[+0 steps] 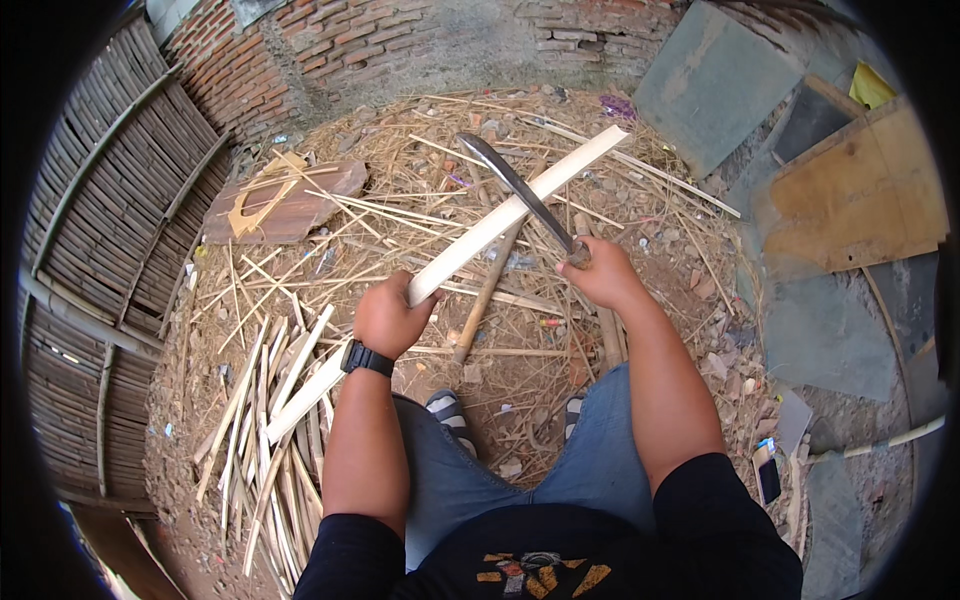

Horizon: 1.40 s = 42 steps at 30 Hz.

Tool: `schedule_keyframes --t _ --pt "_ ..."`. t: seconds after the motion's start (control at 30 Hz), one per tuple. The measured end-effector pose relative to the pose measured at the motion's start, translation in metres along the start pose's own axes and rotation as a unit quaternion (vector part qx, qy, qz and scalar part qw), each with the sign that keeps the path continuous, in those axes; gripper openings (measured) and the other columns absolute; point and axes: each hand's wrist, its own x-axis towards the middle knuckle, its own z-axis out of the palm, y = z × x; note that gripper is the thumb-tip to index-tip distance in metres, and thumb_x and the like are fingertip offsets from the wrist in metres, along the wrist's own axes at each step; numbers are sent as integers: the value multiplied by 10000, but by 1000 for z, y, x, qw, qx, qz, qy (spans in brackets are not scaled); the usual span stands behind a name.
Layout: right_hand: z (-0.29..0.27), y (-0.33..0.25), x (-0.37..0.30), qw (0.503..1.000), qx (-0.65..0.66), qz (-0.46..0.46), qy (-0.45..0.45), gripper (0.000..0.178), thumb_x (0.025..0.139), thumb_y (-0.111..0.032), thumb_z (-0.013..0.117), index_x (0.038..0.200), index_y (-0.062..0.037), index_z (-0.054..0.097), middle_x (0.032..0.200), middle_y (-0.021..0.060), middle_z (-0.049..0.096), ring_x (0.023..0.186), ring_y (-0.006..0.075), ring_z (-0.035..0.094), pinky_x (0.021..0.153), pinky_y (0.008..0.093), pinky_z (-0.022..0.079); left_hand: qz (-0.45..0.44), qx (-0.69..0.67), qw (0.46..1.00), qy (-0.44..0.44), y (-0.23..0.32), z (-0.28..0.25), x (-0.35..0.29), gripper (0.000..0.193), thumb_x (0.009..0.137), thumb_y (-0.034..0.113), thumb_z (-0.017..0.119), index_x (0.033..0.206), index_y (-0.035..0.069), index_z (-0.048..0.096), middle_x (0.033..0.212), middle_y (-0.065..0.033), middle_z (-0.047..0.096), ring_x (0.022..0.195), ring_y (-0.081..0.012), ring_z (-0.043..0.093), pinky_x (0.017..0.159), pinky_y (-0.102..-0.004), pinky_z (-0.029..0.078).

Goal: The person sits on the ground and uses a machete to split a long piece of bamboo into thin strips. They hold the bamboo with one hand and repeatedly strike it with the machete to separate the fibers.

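My left hand [393, 313] is closed around a long pale bamboo strip [482, 232], which slants from the lower left up to the far right. In my right hand [603, 272] is the handle of a machete [530, 200] with a dark curved blade. The blade crosses over the strip beyond my hands and points to the far left; whether it touches the strip I cannot tell. Beneath them a bamboo pole [486, 292] lies slanted on the ground. Fingers of both hands are wrapped tight, partly hidden from above.
Several split bamboo strips [262, 420] are piled at my left. A brown board [330, 196] with offcuts lies farther off. Shavings litter the ground. A woven bamboo fence [110, 180] stands left, a brick wall [390, 50] behind, and sheet panels [850, 195] lean at right near a phone [768, 474].
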Motion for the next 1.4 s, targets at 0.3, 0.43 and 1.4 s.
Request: schedule_keyframes --t 0.3,0.43,1.4 --pt "5 -18 -8 998 -34 -17 -52 501 839 -336 804 1228 -44 686 1076 251 715 1006 374 698 892 431 531 0 -8 1000 -4 -1 1 -1 432 831 434 799 856 28 653 699 -185 667 651 -372 662 623 -460 509" --pt "4 -14 -8 998 -35 -9 -42 503 838 -338 806 1230 -46 689 1076 247 718 1015 371 699 895 427 532 3 4 1000 -4 2 2 0 435 830 436 797 849 28 648 690 -184 664 652 -375 662 625 -466 510" --pt "8 -11 -6 996 -57 -30 -55 530 846 -345 773 1270 -48 661 1079 235 716 1034 376 690 891 457 539 2 -1 1000 -22 1 2 1 444 835 436 792 865 20 642 698 -190 661 653 -378 659 627 -468 506"
